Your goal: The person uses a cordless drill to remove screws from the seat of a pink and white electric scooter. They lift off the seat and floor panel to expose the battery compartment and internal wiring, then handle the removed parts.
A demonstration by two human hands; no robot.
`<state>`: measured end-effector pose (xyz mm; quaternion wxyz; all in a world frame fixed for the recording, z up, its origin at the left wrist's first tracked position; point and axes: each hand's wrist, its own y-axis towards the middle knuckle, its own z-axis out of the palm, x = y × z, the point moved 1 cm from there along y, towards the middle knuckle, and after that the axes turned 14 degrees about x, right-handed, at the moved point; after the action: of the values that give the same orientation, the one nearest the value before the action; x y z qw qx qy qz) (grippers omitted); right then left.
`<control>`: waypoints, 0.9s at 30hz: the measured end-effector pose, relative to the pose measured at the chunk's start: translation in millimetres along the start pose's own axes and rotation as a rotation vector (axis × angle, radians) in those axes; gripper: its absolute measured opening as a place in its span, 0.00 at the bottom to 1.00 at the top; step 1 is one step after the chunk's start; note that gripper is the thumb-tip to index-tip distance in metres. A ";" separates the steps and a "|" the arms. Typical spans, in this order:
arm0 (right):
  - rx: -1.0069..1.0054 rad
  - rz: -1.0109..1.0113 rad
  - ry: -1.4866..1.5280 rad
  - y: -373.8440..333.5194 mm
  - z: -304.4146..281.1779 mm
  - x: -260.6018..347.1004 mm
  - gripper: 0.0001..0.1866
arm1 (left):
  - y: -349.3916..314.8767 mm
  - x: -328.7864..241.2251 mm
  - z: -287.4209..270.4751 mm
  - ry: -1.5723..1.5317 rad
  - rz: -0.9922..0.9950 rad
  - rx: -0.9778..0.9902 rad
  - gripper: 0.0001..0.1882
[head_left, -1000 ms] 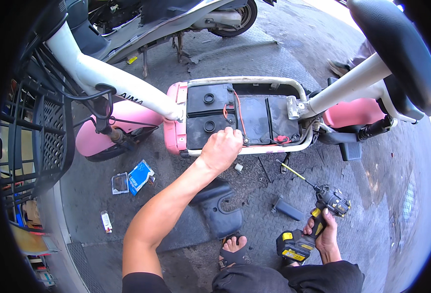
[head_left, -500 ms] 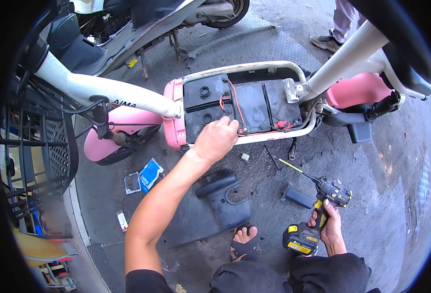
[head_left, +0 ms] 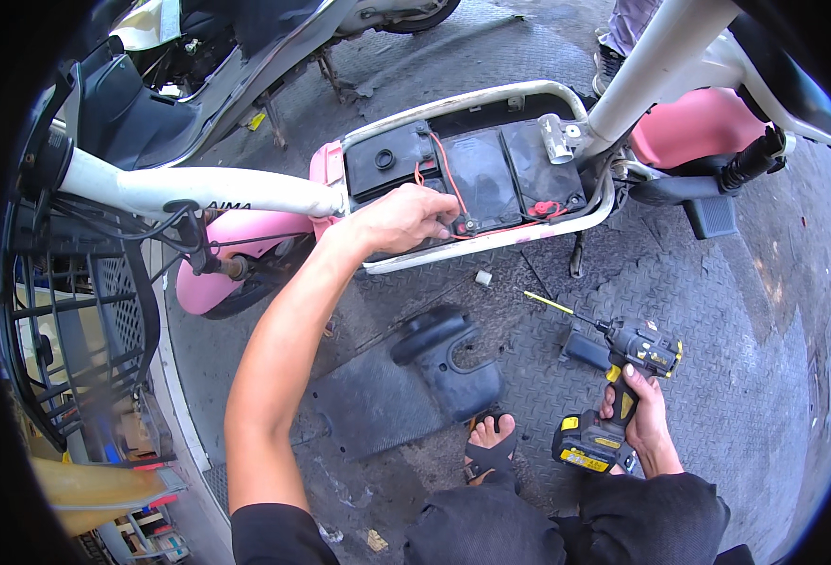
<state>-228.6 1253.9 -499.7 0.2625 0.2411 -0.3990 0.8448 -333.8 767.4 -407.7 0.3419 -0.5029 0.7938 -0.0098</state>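
My left hand [head_left: 406,219] reaches over the battery compartment of a white-and-pink electric scooter, knuckles up. Its fingers are bent together low over the front batteries, beside a red wire [head_left: 448,181]; whatever is between the fingertips is hidden. Dark batteries [head_left: 477,177] sit side by side inside the white tube frame [head_left: 491,231]. My right hand [head_left: 643,414] grips the handle of a black-and-yellow cordless drill [head_left: 643,348] above the floor near my knee. A long bit with a yellow shaft [head_left: 549,302] points from it toward the scooter.
A black plastic floorboard cover [head_left: 397,386] lies on the ground before me, near my sandalled foot [head_left: 491,447]. A small white block [head_left: 483,278] lies by the frame. Another scooter [head_left: 171,104] stands behind at left; a black basket [head_left: 81,311] is nearer. Someone's shoe [head_left: 607,68] shows at far right.
My left hand has lowered slightly to the left, its wrist turning flatter over the batteries. The drill stays in my right hand. The view has shifted, and the blue packet is no longer visible.
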 end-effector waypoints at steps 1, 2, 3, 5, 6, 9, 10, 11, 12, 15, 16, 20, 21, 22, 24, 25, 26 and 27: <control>-0.008 0.001 0.001 -1.8 -1.9 -0.2 0.22 | 0.8 -0.9 -1.1 -0.031 -0.018 0.019 0.13; -0.019 0.004 0.007 -4.2 -4.2 -0.8 0.22 | 1.0 -1.4 -1.4 -0.061 -0.082 0.041 0.13; -0.022 0.000 0.024 -6.6 -6.5 -1.5 0.21 | 0.9 -2.4 -1.3 -0.077 -0.121 0.050 0.13; -0.030 -0.001 0.070 -10.5 -11.4 -2.9 0.18 | 0.5 -4.1 -1.2 -0.120 -0.184 0.054 0.12; -0.037 0.006 0.081 -12.0 -13.4 -3.7 0.18 | 0.1 -5.4 -1.2 -0.072 -0.147 0.040 0.12; -0.055 0.022 0.120 -15.9 -16.8 -5.9 0.18 | -1.3 -8.5 0.8 0.046 -0.076 -0.026 0.11; -0.044 0.012 0.114 -16.6 -16.8 -6.3 0.19 | -2.1 -8.6 2.0 0.048 -0.112 -0.018 0.10; -0.043 -0.002 0.106 -16.7 -16.6 -6.9 0.19 | -2.3 -9.3 3.8 0.062 -0.108 -0.042 0.09; -0.046 -0.003 0.108 -17.2 -16.3 -7.9 0.19 | -2.8 -9.9 5.9 0.070 -0.114 -0.058 0.09; -0.110 0.021 0.100 -15.7 -20.0 -11.9 0.20 | -2.0 -10.1 15.2 0.085 -0.180 -0.090 0.09; -0.103 0.018 0.096 -14.5 -23.8 -13.1 0.20 | -1.4 -10.2 18.9 0.121 -0.173 -0.119 0.09; -0.144 0.033 0.134 -10.4 -62.8 -11.4 0.20 | -1.6 -4.3 28.5 0.198 -0.113 -0.207 0.10; -0.197 0.083 0.097 -9.6 -81.1 -5.0 0.20 | -1.0 -1.9 30.4 0.213 -0.114 -0.221 0.11; -0.209 0.131 0.062 -9.2 -100.4 1.1 0.20 | -1.0 0.7 32.3 0.248 -0.108 -0.220 0.11; -0.263 0.238 0.009 -9.7 -140.5 14.5 0.21 | 0.7 4.4 34.7 0.301 -0.081 -0.232 0.12; -0.311 0.310 0.002 -10.5 -160.0 20.0 0.22 | 1.3 5.5 35.2 0.327 -0.076 -0.239 0.12; -0.340 0.350 -0.067 -10.3 -177.8 24.1 0.23 | 1.6 5.8 35.3 0.325 -0.066 -0.239 0.10; -0.363 0.360 -0.141 -10.8 -194.7 26.5 0.24 | 2.1 5.8 35.3 0.336 -0.071 -0.227 0.10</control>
<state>-280.0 1422.3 -587.5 0.1184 0.1732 -0.5978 0.7737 -317.4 775.4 -438.6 0.1451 -0.5573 0.8174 -0.0162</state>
